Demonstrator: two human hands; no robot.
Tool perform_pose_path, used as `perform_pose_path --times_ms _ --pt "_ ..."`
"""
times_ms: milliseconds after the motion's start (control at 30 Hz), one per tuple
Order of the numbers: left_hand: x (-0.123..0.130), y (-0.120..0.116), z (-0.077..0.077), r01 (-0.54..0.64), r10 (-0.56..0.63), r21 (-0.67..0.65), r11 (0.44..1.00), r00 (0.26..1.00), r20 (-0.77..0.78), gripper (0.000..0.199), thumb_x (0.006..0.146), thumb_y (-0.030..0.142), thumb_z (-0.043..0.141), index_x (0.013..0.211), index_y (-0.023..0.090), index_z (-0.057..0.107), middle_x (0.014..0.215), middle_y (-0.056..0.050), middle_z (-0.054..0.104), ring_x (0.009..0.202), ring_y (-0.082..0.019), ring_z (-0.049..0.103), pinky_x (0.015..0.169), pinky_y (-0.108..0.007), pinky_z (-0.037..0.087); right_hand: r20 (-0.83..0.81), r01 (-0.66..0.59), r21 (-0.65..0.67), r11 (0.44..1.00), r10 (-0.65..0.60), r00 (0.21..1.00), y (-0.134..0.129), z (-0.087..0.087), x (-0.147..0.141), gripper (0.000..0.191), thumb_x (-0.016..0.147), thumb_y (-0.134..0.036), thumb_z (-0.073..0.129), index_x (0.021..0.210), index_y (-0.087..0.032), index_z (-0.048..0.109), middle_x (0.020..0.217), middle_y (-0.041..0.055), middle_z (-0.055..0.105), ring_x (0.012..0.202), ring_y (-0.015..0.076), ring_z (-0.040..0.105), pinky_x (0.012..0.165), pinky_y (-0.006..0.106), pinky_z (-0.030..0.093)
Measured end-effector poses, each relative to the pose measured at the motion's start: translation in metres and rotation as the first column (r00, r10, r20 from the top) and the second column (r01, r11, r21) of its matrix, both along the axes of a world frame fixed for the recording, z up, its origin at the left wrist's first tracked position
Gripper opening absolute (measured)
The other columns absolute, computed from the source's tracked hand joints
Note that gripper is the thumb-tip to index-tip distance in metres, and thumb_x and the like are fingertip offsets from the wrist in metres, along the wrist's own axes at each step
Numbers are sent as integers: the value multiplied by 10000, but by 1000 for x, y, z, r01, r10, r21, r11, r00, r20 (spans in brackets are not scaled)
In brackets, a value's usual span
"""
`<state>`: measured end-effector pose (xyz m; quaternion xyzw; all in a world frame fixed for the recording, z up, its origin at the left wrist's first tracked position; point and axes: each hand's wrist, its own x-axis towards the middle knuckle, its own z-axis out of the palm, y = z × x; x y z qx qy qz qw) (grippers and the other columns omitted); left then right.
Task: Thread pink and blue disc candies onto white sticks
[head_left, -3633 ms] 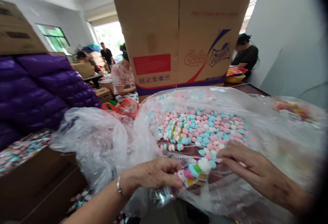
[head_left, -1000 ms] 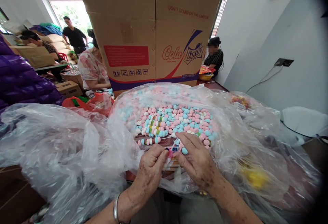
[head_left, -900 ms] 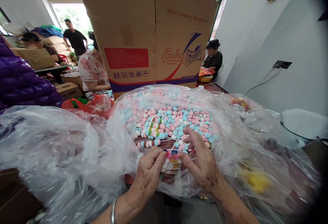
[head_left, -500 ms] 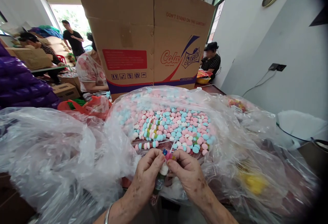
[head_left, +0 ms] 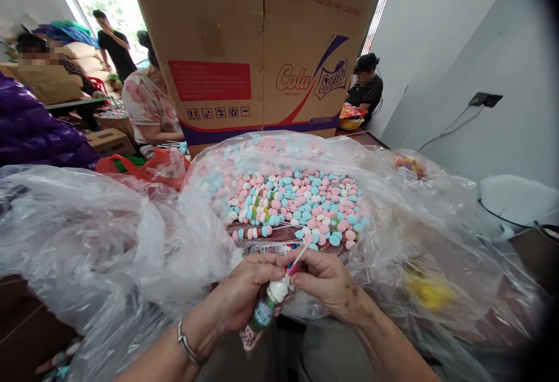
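- Marshmallow skewer (head_left: 267,306) in its wrapper, held low in front of the big clear bag (head_left: 393,219) of pink, blue and white marshmallows (head_left: 301,201)
- left hand (head_left: 238,297), fingers closed around the skewer
- right hand (head_left: 329,283), fingers pinching its stick (head_left: 299,255)

A dark table (head_left: 365,139) carries a clear bag (head_left: 388,195) of pink, blue and white sweets (head_left: 301,201) in the middle. Far behind stands a carton (head_left: 253,50). More plastic (head_left: 87,236) lies left, another bag (head_left: 437,277) right.
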<state>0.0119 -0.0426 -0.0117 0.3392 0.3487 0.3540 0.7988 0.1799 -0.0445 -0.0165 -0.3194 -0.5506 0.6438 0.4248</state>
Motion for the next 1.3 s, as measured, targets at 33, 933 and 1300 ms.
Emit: perform_pose_path --times_ms 33,933,1300 --pt "-1 1 0 71 -71 -26 997 997 -4 110 648 203 661 709 116 632 526 -29 615 434 -141 571 392 -219 457 77 -24 85 996 17 997 0 0 4 161 842 -293 658 961 -184 654 784 -3 634 661 126 624 631 263 522" --pt "-6 -1 31 629 -462 171 758 704 -539 334 870 396 498 613 184 523 541 36 491 447 -106 445 444 -216 335 482 -529 827 191 -726 491 -35 12 16 290 922 -89 372 960 -70 660 827 96 644 825 233 536 1013 506 360" --pt "6 -12 6 587 527 781 -213 742 -414 205 864 31 410 833 183 544 704 -38 598 606 -178 520 556 -272 412 730 -303 635 710 -424 536 -38 34 30 246 912 -162 447 686 -171 546 708 28 608 704 161 528 676 298 429"
